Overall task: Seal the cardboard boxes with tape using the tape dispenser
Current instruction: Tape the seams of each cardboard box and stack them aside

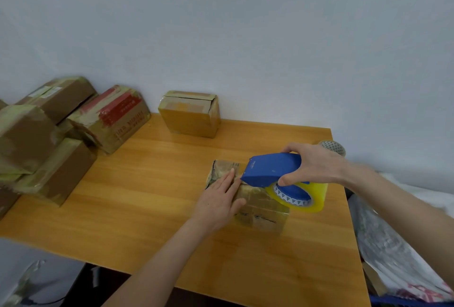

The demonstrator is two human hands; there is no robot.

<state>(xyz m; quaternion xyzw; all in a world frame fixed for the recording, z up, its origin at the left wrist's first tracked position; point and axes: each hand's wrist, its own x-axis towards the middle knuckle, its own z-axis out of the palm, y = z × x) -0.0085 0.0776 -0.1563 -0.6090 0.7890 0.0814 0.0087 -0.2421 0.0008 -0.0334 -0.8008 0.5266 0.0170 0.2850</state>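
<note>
A small worn cardboard box [260,211] lies on the wooden table [152,198], right of centre. My left hand [218,198] lies flat on its top, fingers straight and pointing toward the far end. My right hand [312,166] grips a blue tape dispenser [270,170] carrying a roll of clear yellowish tape [302,196]. The dispenser's front edge sits on the box top right beside my left fingertips.
A taped cardboard box [190,114] stands at the table's back edge by the wall. Several taped boxes [49,139] are stacked on the left. A spare tape roll [334,147] sits at the far right corner. Plastic-wrapped items [393,245] lie beyond the right edge.
</note>
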